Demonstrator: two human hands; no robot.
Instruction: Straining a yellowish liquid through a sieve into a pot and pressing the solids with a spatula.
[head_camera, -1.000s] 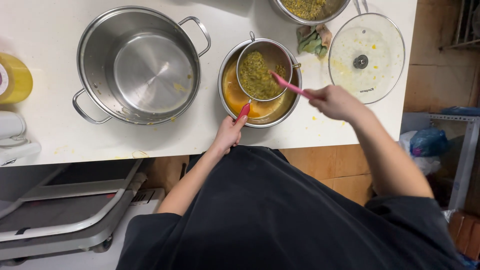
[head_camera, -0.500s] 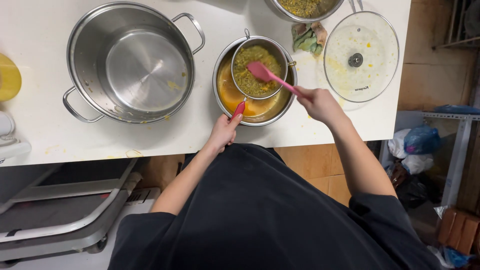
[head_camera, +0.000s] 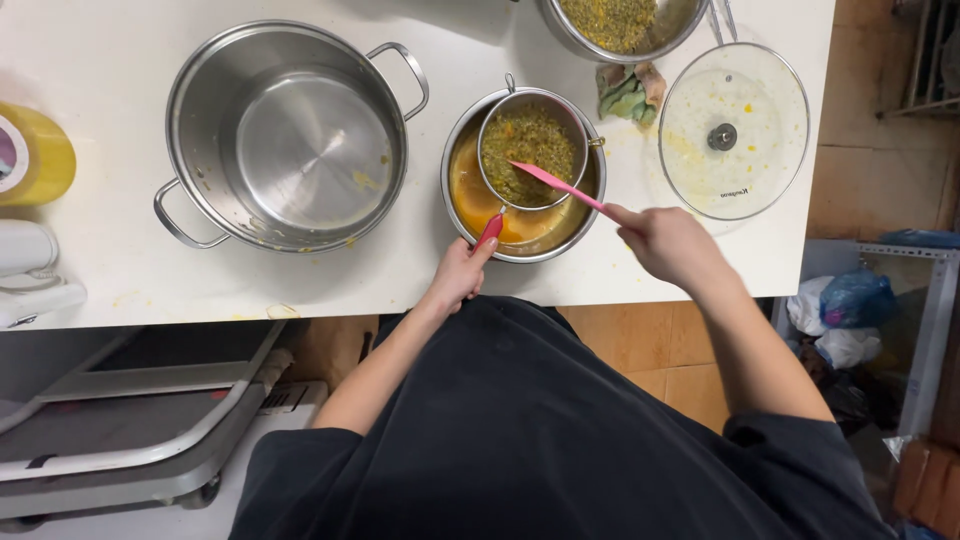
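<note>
Pink spatula (head_camera: 560, 185) tip now lower in sieve (head_camera: 530, 150), right hand (head_camera: 665, 240) gripping it, left hand (head_camera: 462, 275) holding red handle (head_camera: 488, 231)

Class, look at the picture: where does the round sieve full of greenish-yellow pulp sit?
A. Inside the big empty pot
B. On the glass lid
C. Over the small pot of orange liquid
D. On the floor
C: the sieve rests across the rim of the small pot, with orange liquid showing beneath it.
</note>
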